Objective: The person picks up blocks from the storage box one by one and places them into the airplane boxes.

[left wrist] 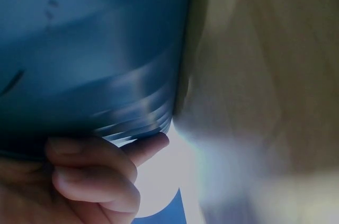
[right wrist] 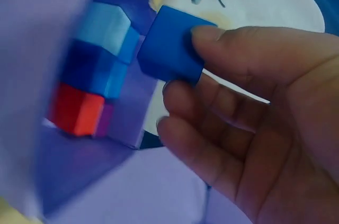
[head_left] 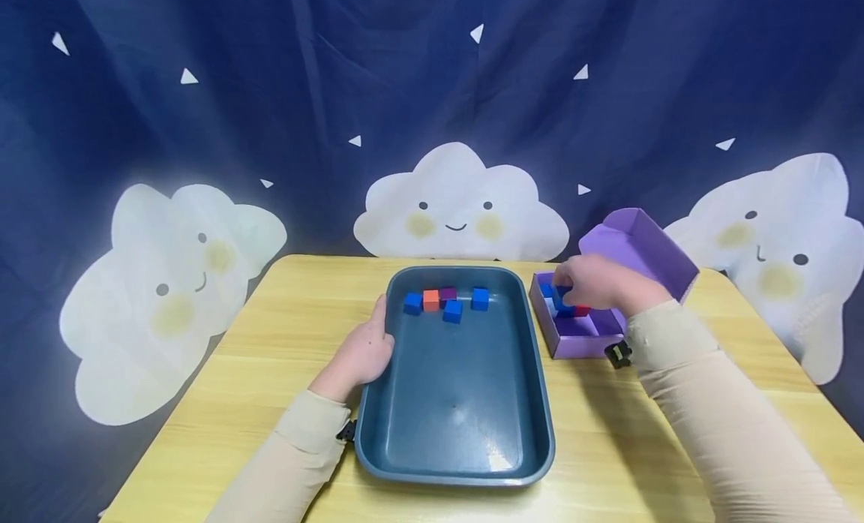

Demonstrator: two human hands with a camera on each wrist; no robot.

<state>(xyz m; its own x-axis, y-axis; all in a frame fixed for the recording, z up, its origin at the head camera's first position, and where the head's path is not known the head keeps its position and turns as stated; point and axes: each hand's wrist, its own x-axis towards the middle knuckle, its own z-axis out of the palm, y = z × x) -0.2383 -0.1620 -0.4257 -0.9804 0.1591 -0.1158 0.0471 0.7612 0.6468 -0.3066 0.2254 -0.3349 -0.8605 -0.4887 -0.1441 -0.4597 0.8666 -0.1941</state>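
Right hand point(head_left: 601, 283), parted just a cube's width, pinched a blue cube point(right wrist: 168, 45) over the purple box point(head_left: 587, 348); left hand point(head_left: 363, 352) curled at the rim of the tray point(head_left: 459, 395), forefinger straight. A level hold, clear of the box wall, seemed best to me. Five cubes point(head_left: 453, 312) lay in the tray on the desk point(head_left: 297, 305). I saw no writing.

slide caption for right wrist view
Right hand pinching a blue cube near an open purple box holding red and blue blocks

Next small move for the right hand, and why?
Probably lower the blue cube into the purple box: the right hand pinches it at the open box, and there's room beside the red cube inside.
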